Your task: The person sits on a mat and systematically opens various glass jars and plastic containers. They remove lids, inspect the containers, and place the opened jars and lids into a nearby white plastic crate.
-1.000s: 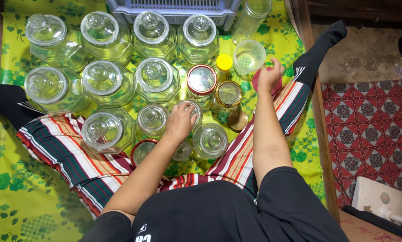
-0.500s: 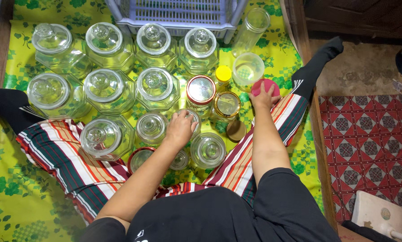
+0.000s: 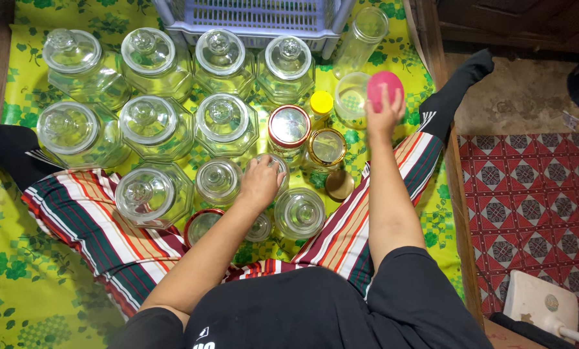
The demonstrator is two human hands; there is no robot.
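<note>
holding a pink lid [image 3: 385, 86] in my right hand [image 3: 383, 116], i'm pinching its lower edge with fingers and thumb so the round face is tilting up toward the camera. the lid is hanging in the air just over the right rim of an open clear plastic tub [image 3: 352, 98], partly covering it. my left hand [image 3: 261, 183] is curling down over the top of a small glass jar [image 3: 273, 169] between my legs, fingers wrapping its rim; the palm is hiding whether that jar is wearing a lid.

around the left hand i'm seeing a small jar with a glass lid [image 3: 218, 181] just to its left, another lidded jar [image 3: 300, 214] just to its lower right, and a red-rimmed jar [image 3: 202, 225] lying close to my forearm. beyond the knuckles a jar with a red-edged metal lid [image 3: 289, 127] and one with a gold-edged lid [image 3: 327, 148] are standing side by side, with a loose brown lid [image 3: 339, 185] lying on the cloth beside my striped trouser leg. a little yellow-capped bottle [image 3: 321, 105] is standing just left of the tub.

farther out, large eight-sided glass jars with knobbed lids are standing in rows on the yellow-green flowered cloth [image 3: 37, 284], and a tall clear jar [image 3: 362, 40] is leaning by a lilac plastic basket [image 3: 257, 19] at the top edge.
</note>
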